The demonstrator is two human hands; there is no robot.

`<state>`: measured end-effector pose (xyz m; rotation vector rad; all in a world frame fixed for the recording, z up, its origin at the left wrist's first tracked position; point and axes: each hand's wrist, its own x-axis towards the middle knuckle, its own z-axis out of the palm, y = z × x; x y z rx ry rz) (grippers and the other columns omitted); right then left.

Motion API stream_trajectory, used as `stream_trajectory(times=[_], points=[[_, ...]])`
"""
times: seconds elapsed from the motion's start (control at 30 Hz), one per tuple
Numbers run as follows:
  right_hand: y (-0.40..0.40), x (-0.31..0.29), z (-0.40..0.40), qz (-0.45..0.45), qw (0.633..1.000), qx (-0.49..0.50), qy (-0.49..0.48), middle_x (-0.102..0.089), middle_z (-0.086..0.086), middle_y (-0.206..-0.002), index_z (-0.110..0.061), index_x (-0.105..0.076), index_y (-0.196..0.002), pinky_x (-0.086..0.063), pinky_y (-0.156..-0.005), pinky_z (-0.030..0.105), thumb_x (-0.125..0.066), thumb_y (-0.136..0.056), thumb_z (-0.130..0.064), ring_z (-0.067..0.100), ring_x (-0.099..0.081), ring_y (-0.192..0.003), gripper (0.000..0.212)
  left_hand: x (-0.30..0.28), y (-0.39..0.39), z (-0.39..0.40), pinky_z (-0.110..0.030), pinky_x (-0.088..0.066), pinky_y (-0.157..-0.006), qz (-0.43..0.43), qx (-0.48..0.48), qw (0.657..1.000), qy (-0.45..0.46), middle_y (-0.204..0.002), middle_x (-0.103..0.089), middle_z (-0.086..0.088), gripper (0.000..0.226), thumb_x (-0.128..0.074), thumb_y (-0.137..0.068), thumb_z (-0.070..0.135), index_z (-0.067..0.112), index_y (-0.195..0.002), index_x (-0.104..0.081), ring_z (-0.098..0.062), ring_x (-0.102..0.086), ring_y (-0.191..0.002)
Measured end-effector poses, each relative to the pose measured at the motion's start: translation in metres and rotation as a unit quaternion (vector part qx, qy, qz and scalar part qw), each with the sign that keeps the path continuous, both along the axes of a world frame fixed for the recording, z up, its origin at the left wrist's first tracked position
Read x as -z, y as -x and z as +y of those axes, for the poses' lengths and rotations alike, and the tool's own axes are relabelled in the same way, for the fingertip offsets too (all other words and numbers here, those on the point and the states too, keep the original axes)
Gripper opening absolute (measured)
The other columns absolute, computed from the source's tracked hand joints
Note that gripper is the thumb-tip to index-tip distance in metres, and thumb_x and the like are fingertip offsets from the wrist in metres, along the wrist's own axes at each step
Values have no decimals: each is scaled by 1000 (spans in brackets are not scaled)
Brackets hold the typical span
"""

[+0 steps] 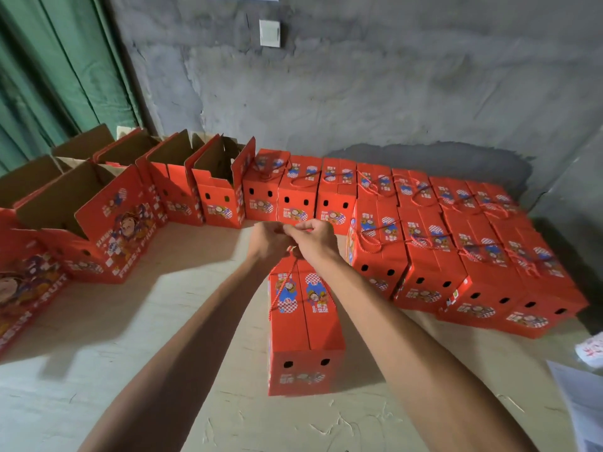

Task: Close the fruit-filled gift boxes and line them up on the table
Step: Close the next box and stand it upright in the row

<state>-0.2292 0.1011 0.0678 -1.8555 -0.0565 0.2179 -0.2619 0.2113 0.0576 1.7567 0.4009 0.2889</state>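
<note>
Both hands met above the far end of a closed red gift box: my left hand and right hand each had fingers curled, pinching the box's red cord handle, which hung slack down the lid. That box stood alone near the middle of the pale table, its end with two round holes facing me and cartoon prints on top. Papers lay at the table's right edge. Just right of my hands, closed boxes stood packed side by side in two rows with nothing between me and them. To the left, open boxes stood with brown flaps raised. Behind rose a grey wall and a green curtain.
</note>
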Motion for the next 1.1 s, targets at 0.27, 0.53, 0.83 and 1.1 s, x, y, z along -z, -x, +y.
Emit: stream_trajectory(times=[0.27, 0.53, 0.83, 1.1], points=[[-66, -26, -6, -31, 998, 38, -45, -77, 6, -95, -16, -68, -115, -64, -76, 48, -79, -85, -33, 22, -72, -70, 35, -29, -64, -2, -40, -58, -95, -48, 70, 996, 7, -101, -78, -10, 30, -56, -93, -5, 6, -111, -77, -24, -73, -102], [-149, -29, -1, -54, 996, 73, -6, -75, 11, -85, -17, -69, -114, -46, -48, 24, -68, -89, -11, 15, -63, -55, 26, 42, -139, -11, -38, -58, -76, 175, -2, 981, -83, -116, -69, -15, 32, -52, -102, 21, 0, -126, -58, -34, -70, -97], [-228, -8, -12, -65, 991, 115, -6, -74, 11, -96, -16, -71, -113, -58, -67, 42, -63, -92, -3, 29, -71, -73, 26, 108, -191, -25, -37, -55, -84, 153, 34, 985, -72, -112, -72, -12, 28, -47, -103, 13, 9, -124, -64, -31, -67, -99], [-244, 14, -7, -48, 992, 114, -22, -70, 5, -103, -10, -67, -119, -62, -78, 43, -59, -97, -8, 23, -72, -81, 24, 128, -209, -15, -24, -47, -64, 128, 66, 988, -47, -91, -70, 0, 25, -54, -99, 7, 14, -120, -65, -14, -59, -72]])
